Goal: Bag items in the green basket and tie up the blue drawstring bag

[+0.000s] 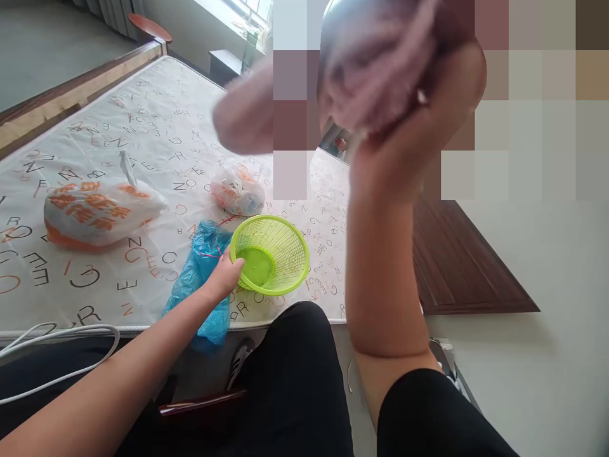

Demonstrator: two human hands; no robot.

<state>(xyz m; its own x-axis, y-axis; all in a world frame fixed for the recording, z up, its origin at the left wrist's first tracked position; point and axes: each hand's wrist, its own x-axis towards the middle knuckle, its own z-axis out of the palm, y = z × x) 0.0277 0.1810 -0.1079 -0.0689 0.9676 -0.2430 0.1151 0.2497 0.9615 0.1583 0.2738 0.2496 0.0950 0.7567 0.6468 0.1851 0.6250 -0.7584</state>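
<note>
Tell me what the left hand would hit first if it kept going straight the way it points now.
The left hand already touches the rim of the green basket, so the basket comes first. Beyond it lies bare printed mattress, though depth is hard to judge.

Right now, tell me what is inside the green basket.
The green basket shows only its own slotted floor and walls; nothing lies in it. The left hand grips its near rim, hiding that bit of the rim. The blue bag lies beside it.
</note>
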